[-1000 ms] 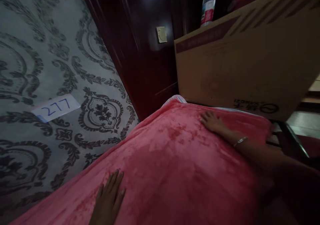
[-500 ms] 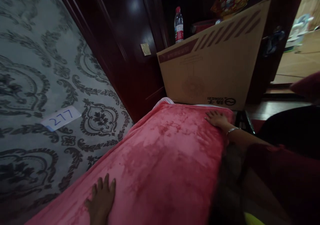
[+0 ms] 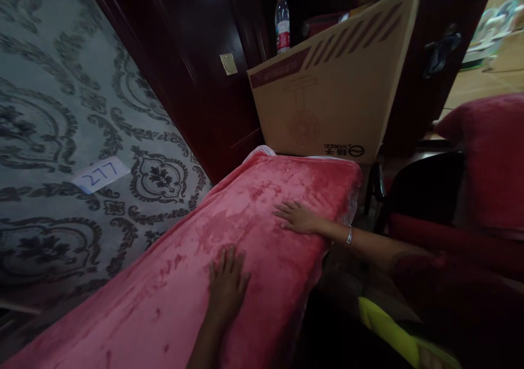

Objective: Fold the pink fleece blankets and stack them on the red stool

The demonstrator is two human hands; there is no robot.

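A pink plush blanket [image 3: 262, 194] covers a long flat surface that runs away from me along the wall; what lies beneath it is hidden. My left hand [image 3: 227, 281] rests palm down near its middle, fingers spread. Farther off and to the right, my right hand [image 3: 298, 217] also lies flat on the blanket with its fingers stretched out, a silver bracelet [image 3: 349, 234] round the wrist. Neither hand grips the cloth. Darker smudges and streaks show in the pile around both hands.
A large cardboard box [image 3: 327, 96] stands at the blanket's far end, with a red-capped bottle [image 3: 282, 22] behind it. Patterned wall [image 3: 36, 140] borders the left, bearing a paper marked 277 [image 3: 101, 174]. To the right are a dark chair [image 3: 429, 189] and another pink cloth [image 3: 495, 161].
My left hand has moved forward and right across the blanket. My right hand has come left, away from the far right corner. The view has shifted, showing more of the pink cloth at right.
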